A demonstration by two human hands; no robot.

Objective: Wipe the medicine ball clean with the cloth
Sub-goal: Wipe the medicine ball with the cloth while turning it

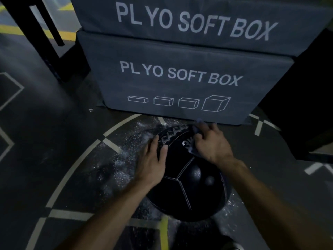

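Observation:
A black medicine ball [187,183] with pale seams and white lettering sits on the dark gym floor, close in front of me. My left hand [153,163] lies flat against the ball's upper left side, fingers spread. My right hand [210,143] presses a dark cloth [195,150] onto the top right of the ball; most of the cloth is hidden under the palm, with a corner showing below the fingers.
Two stacked grey foam boxes marked "PLYO SOFT BOX" [176,83] stand just behind the ball. White dust [119,165] is scattered on the floor around it. A black rack post [41,35] rises at the far left, and a dark block [302,109] stands at the right.

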